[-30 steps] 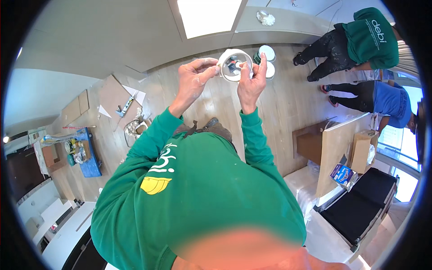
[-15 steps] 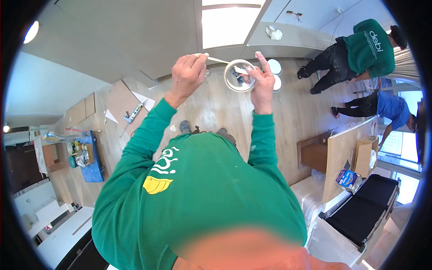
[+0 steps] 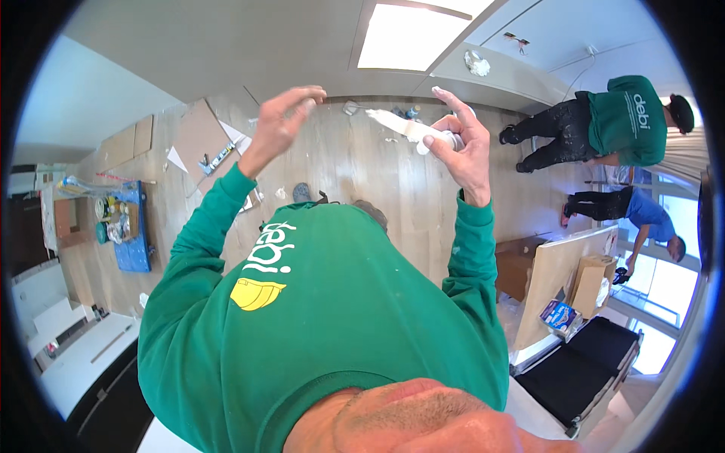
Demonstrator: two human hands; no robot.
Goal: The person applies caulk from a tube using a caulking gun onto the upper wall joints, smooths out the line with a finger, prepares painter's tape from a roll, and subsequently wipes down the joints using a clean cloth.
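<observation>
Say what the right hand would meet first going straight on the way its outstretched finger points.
The right hand would probably meet the grey panel below the bright rectangle first, though depth is unclear.

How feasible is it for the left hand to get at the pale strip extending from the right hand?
Probably yes: the left hand looks empty, and nothing visible stands between it and the end of the pale strip.

White tape (image 3: 414,131) in right fingers (image 3: 444,151)
</observation>
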